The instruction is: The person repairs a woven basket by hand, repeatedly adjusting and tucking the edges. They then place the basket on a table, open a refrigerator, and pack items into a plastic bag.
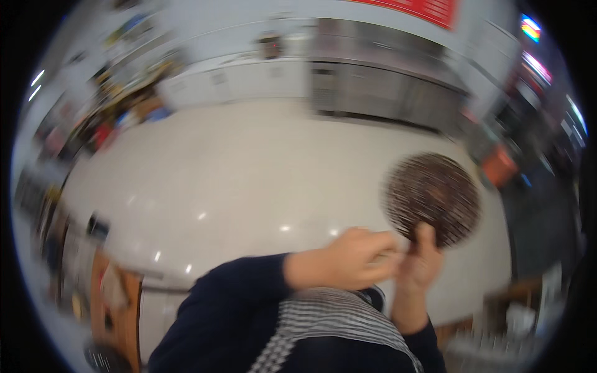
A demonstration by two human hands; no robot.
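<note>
Fingers of the right hand [418,270] pinch the near rim of a round, dark brown disc [433,193], thumb showing over it. Blur hides whether it is flat or dished. The disc lies ahead of those fingers and slightly to their right, above the pale floor [249,168]; being round, it shows no clear long axis. The right hand is nearer. Fingers of the left hand [357,258] curl narrow, just left of the right ones; whether they touch the disc or grip anything, I cannot tell. Well beyond both stands a steel cabinet [373,90].
</note>
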